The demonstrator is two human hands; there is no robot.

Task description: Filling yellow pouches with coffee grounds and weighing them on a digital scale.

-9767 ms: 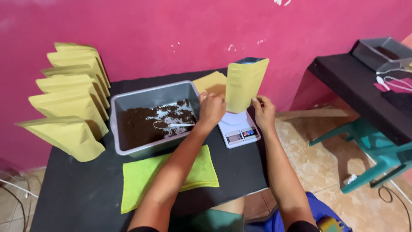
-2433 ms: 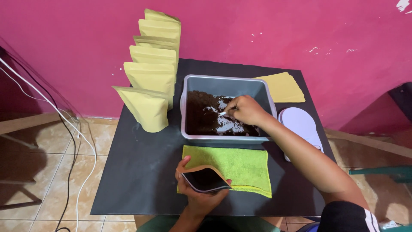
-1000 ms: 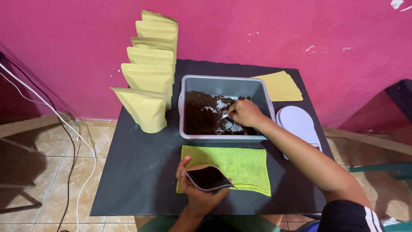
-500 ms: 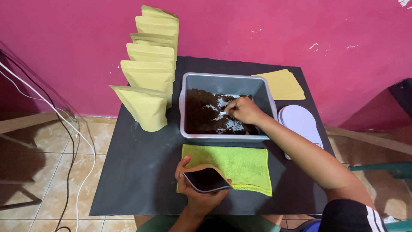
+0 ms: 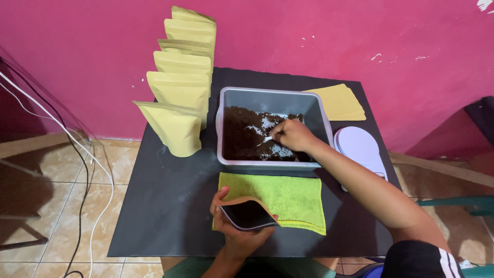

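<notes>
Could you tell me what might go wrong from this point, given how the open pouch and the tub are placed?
The left hand holds the open pouch at the table's near edge, apart from the grey tub; brown powder scooped by the right hand could spill onto the green cloth between them. The standing pouches lean in a row; a bump might topple them.

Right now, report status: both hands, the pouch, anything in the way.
Left hand holds open pouch over green cloth. Right hand in grey tub, gripping white scoop in brown powder. Nothing between tub and pouch.
</notes>
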